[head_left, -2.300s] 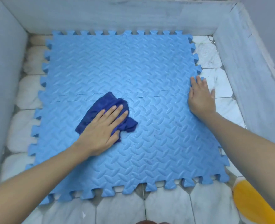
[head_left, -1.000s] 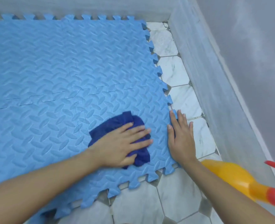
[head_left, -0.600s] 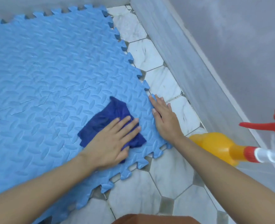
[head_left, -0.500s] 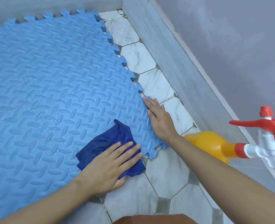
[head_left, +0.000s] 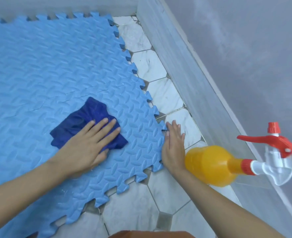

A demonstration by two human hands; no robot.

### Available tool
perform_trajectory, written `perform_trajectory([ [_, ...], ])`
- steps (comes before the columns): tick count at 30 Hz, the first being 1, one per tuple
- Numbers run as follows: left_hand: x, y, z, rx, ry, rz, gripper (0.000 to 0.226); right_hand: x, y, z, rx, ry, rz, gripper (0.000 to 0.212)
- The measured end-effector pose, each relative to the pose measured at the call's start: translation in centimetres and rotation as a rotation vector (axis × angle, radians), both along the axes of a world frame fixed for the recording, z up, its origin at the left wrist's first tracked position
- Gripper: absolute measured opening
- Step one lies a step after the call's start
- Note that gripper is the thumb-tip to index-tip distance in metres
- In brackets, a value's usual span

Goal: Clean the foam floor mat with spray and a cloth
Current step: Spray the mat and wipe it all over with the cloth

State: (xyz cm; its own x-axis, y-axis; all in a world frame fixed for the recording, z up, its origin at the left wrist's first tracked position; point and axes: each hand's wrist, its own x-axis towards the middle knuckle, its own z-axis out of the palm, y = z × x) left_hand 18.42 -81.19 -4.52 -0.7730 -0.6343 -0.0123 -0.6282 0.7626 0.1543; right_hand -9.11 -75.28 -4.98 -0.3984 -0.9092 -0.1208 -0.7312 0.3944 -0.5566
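**Mat gets a wipe-down**

A left hand [head_left: 88, 145], fingers spread flat, presses a cloth [head_left: 88, 117] onto the mat [head_left: 47, 66] at centre frame. The right hand [head_left: 173, 148], fingers flat and holding nothing, pins the mat's toothed edge. The foam looks light and bendy, likely to slide on the tile floor [head_left: 135, 208]. A spray bottle [head_left: 210, 165] stands lower right, by the wall [head_left: 193, 79].
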Motion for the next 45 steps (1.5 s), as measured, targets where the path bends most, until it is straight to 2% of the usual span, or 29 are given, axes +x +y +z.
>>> perform_trajectory([
  [3,-3.5,4.3,-0.4,0.001,0.030,-0.221,0.059,0.1,0.0,-0.3,-0.023,0.014,-0.004,0.044],
  [6,-6.9,1.4,-1.0,-0.039,0.020,-0.222,0.054,0.2,-0.2,-0.5,-0.008,0.068,0.008,0.049],
  [12,-8.1,-10.5,-0.5,0.027,-0.047,0.145,0.062,0.2,-0.9,-0.2,0.085,0.162,0.068,0.057],
  [16,-0.3,-16.1,-0.9,0.044,0.013,0.550,0.059,0.3,-1.6,0.7,0.094,0.203,0.207,0.077],
  [18,3.9,-16.0,-1.0,0.072,0.020,0.674,0.056,0.4,-2.1,1.1,0.080,0.218,0.282,0.076],
  [19,5.2,-14.6,-0.9,0.064,0.015,0.676,0.057,0.6,-2.6,1.2,0.066,0.229,0.315,0.066],
  [21,5.9,-9.3,-0.4,0.015,-0.012,0.532,0.062,1.6,-4.0,1.2,0.042,0.266,0.389,0.051],
  [24,5.6,0.5,0.1,0.035,-0.033,0.213,0.062,4.8,-8.5,0.6,0.035,0.324,0.555,0.054],
  [26,6.2,1.6,-0.2,0.062,-0.017,0.175,0.062,7.5,-12.0,0.2,0.015,0.365,0.640,0.055],
  [29,7.7,-3.6,-0.9,0.030,-0.014,0.358,0.060,9.7,-15.4,0.1,0.007,0.386,0.649,0.055],
  [34,13.1,-13.0,-0.7,0.106,-0.016,0.907,0.057,9.5,-15.2,0.1,-0.004,0.393,0.651,0.057],
  [36,14.2,-13.9,-0.3,0.151,0.000,0.995,0.057,9.6,-15.3,0.2,-0.001,0.369,0.637,0.058],
  [38,13.7,-12.4,0.0,0.140,0.011,0.958,0.057,9.7,-15.4,0.4,0.001,0.370,0.631,0.060],
  [43,10.0,-1.7,0.3,0.034,-0.006,0.558,0.065,11.6,-16.0,0.8,-0.027,0.392,0.572,0.064],
  [45,10.3,0.8,0.0,0.033,-0.030,0.506,0.070,13.6,-17.5,0.7,-0.065,0.360,0.610,0.062],
])
